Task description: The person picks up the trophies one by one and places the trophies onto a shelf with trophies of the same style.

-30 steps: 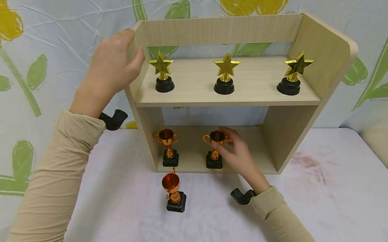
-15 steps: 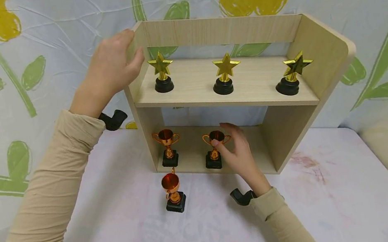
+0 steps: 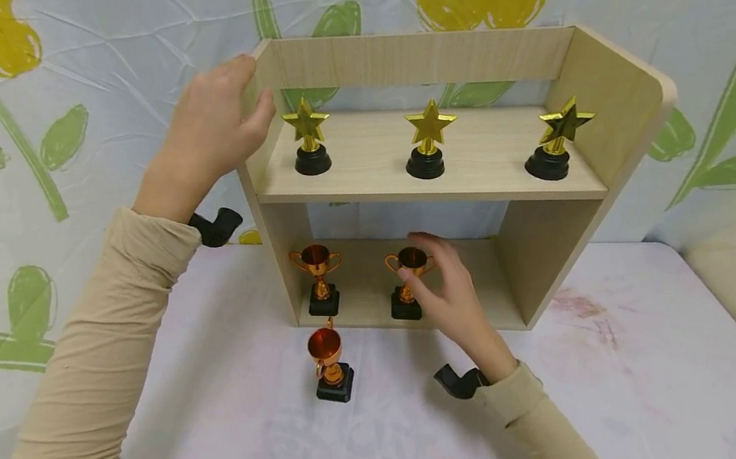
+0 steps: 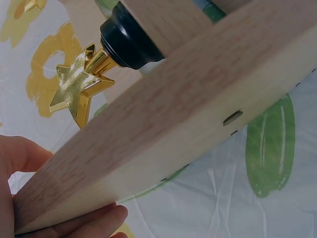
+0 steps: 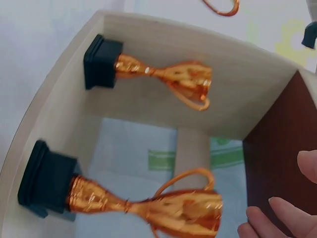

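My left hand (image 3: 209, 122) grips the upper edge of the left side panel of a pale wooden shelf (image 3: 420, 194). The left wrist view shows the thumb (image 4: 27, 154) on one face of that panel and fingers (image 4: 99, 220) on the other. In the lower compartment, my right hand (image 3: 452, 292) is beside a copper-coloured trophy cup (image 3: 405, 305) with a black base. Its fingers (image 5: 292, 218) are loosely bent and apart from the cup in the right wrist view. A second trophy cup (image 3: 318, 268) stands left on that level. A third cup (image 3: 328, 358) stands on the table.
Three gold star trophies stand on the upper level: left (image 3: 307, 131), a middle star trophy (image 3: 427, 137) and a right star trophy (image 3: 555, 142). The right side panel (image 3: 621, 104) bounds the compartment. A white cloth covers the table (image 3: 249, 437); flowered fabric (image 3: 120, 52) hangs behind.
My right hand's fingers and wrist have shifted slightly around the middle trophy cup, which stays in place. The left hand keeps its grip on the shelf.
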`<move>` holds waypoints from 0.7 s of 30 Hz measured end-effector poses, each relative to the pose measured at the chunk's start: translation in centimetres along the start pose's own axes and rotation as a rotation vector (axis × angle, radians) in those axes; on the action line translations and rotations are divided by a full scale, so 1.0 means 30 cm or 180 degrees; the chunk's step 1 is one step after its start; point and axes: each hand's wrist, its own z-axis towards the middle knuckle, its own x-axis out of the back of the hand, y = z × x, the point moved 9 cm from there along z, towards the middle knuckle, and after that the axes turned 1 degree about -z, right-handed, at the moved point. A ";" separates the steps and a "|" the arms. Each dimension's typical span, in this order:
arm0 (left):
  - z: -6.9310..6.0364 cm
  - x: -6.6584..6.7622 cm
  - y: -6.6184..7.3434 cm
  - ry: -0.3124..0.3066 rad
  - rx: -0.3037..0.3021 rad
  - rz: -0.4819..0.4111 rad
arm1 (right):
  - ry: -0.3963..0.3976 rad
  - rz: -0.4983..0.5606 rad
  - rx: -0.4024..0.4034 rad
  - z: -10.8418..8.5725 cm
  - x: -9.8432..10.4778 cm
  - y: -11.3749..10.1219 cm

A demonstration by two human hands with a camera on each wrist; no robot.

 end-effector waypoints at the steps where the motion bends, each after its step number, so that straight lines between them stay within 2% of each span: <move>1: 0.000 -0.001 0.000 0.0005 -0.0004 0.0007 | -0.0011 0.0033 0.0009 -0.001 -0.003 -0.008; 11: 0.002 -0.010 -0.008 -0.0047 0.0065 0.0019 | -0.0174 0.0255 0.0183 -0.023 -0.045 -0.123; 21: 0.000 -0.005 -0.007 -0.0035 0.0059 -0.0011 | -0.0414 0.0366 0.0275 -0.054 -0.107 -0.173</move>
